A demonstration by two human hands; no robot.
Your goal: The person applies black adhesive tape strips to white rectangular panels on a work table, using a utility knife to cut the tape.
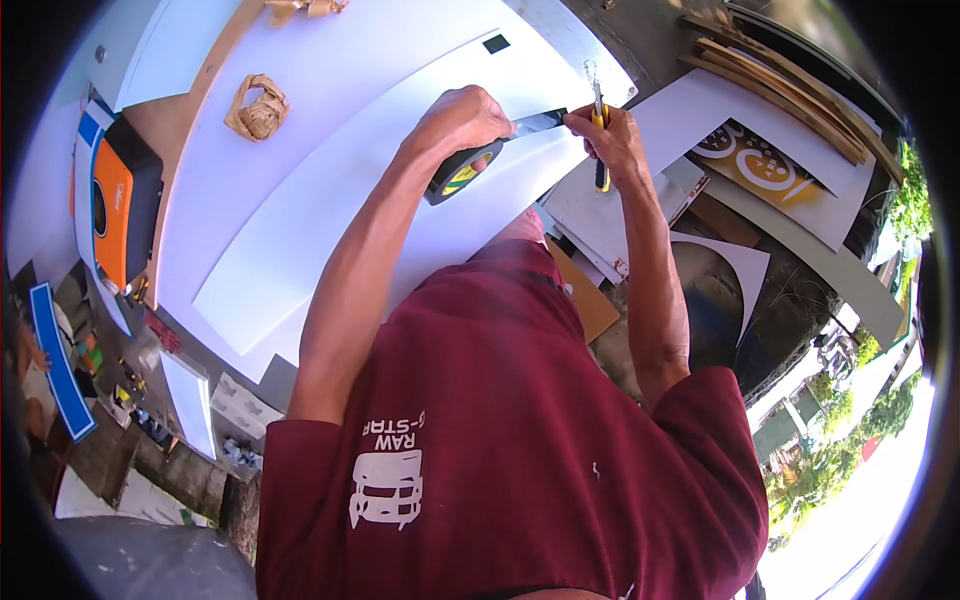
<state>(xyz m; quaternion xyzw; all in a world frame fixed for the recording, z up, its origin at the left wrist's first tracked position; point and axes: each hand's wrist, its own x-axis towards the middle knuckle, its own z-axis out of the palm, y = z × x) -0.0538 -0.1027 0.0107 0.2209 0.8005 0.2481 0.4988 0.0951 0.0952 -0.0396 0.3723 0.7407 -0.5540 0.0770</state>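
Note:
My left hand (463, 122) is closed around a roll of black tape (447, 180) with a yellow-green label in its core. A short strip of tape (538, 124) is pulled out between my two hands. The fingertips of my right hand (615, 142) pinch the strip's free end. The same hand also holds a yellow and black utility knife (602, 178), its tip pointing away from me. Both hands are above a large white sheet (350, 190) on the table. A small black square of tape (496, 44) lies on that sheet, beyond my left hand.
Crumpled brown tape (258, 108) lies on the white tabletop (205, 200) at the left. Wooden strips (775, 95) and a printed board (755, 165) are stacked at the right. An orange and black case (115, 210) stands at the far left, near another person's hand (33, 352).

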